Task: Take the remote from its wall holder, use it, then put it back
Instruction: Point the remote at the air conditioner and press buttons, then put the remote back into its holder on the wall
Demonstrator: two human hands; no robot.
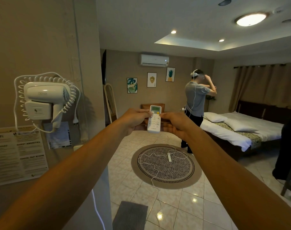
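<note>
Holding a white remote [154,121] upright between both hands at arm's length, w/ its screen end up and buttons facing the camera. Left hand [135,119] grips the remote's left edge, fingers curled behind and thumb pressed on the button area; right hand [176,122] pinches the right edge, thumb tip on the buttons near the yellow one, other fingers folded under. Above and beyond the hands, high on the far wall, sits a white AC unit [154,60], w/ three framed prints [151,79] below it. Left of the left hand, on the near wall, a white hair dryer [45,98] hangs in its wall cradle [37,110], coiled cord looped around it; the cradle holds only the dryer's handle part. Printed notice sheets [19,153] are stuck on the wall below the dryer. Can't see a remote holder clearly. Below the hands on the tiled floor lies a round patterned rug [165,165] w/ a white power strip [169,157] and loose cable on it. Nearer the camera, a grey mat [130,214]. Right of the right hand, another person [195,100] in a grey shirt stands beside a bed [241,128] w/ white pillows, arms raised to a headset. Nothing sits between remote and AC unit.
</note>
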